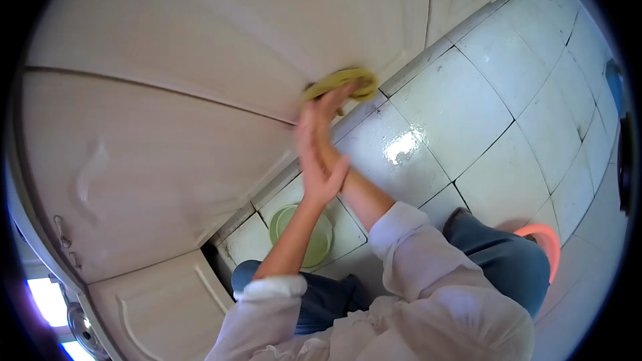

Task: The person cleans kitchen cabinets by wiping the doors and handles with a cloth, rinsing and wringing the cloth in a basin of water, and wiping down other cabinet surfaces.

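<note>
Biggest stuff first: we've got the pale cabinet doors filling most of the view, all shut, and tbh we can't tell how much of them has been gone over, b/c no clean/dirty line shows anywhere. Next is the tiled floor, w/ a bright glare patch beside the cabinet base that may be wet or just shiny, plus dark grout lines and a few marks near the base, so imo we can't call the floor done. Smaller again, a pink basin is by our knee on the right side, and a green basin is on the tiles near the cabinet base, contents unclear. Then the yellow cloth: it's up against the lower part of a door, close to the seam, so we'd say wiping is underway rn, not wrapped up. Last, grip: our right hand has its fingers on the cloth, but w/ the blur we can't tell if they're clamped on it or just pressing. Our left hand lies against the right wrist, thumb apart from the fingers; can't tell if it's squeezing, afaict no cloth in it.
</note>
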